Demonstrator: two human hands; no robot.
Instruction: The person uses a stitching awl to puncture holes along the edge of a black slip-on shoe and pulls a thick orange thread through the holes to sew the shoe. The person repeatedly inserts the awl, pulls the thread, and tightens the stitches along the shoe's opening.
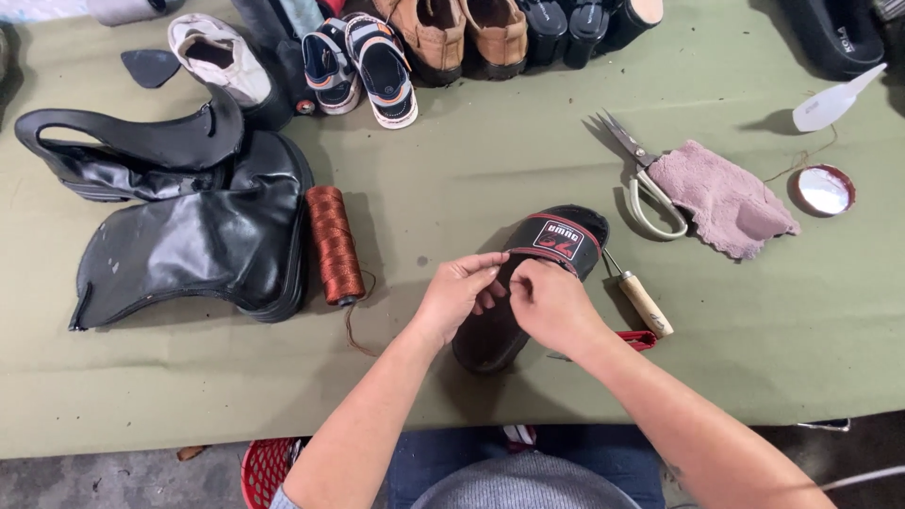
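Note:
A black slide sandal [542, 247] with a red-trimmed strap lies on the green table cloth [490, 160], toe pointing away to the right. My left hand [457, 290] pinches the near edge of its strap. My right hand [547, 303] rests on the sandal's footbed right beside it, fingers curled at the same spot. The sandal's heel end is hidden under both hands. A wooden-handled awl [643, 302] lies just right of the sandal.
A spool of brown thread [332, 243] lies left of my hands, beside two black boots [198, 240]. Scissors [641, 179], a pink cloth [721, 196], a round tin lid [823, 188] and a white shoehorn [834, 102] sit at right. Several shoes line the far edge.

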